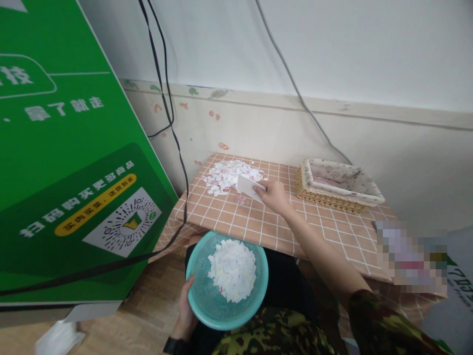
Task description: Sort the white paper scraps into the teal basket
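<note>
The person's right hand [272,195] is pinching a white card [247,186] at the near right side of a pile of paper scraps [227,173] lying on the checked tablecloth [321,224]. The left hand [186,308] is gripping the rim of a green plastic basket [200,271], which is sitting over the lap by the table's front edge and holding a mound of scraps [232,268]. If that one-handed grip is slackening, the basket could be tipping and spilling; too hard a push with the card could be scattering loose pieces.
</note>
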Demonstrator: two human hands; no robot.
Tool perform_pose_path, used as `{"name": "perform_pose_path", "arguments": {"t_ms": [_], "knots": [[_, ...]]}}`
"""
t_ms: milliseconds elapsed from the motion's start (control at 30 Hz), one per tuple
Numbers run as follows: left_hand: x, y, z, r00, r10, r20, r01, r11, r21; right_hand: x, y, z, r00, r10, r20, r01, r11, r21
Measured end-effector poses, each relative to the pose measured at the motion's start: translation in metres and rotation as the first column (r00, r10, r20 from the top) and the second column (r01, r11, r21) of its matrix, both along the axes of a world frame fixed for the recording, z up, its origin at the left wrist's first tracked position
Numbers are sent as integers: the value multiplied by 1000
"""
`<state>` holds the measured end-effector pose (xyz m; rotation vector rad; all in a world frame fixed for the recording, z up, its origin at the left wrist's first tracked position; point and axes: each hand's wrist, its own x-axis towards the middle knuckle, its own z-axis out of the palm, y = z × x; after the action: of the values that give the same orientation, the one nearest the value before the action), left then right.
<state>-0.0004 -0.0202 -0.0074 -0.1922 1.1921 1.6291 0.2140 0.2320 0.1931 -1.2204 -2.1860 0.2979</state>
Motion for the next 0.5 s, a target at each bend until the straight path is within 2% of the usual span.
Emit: {"name": "perform_pose_path", "arguments": {"t_ms": [233,367,500], "knots": [[0,-2,-2,996,-51,75,51,999,1,0,10,4,998,69,5,-69,995,-78],[0,-2,-2,999,-35,40,35,999,-8,6,11,7,992,129,-14,-130,986,-107],[0,-1,-2,1000,-12,9,12,1000,-7,20,-2,3,998,-12,-59,9,999,-41]]}}
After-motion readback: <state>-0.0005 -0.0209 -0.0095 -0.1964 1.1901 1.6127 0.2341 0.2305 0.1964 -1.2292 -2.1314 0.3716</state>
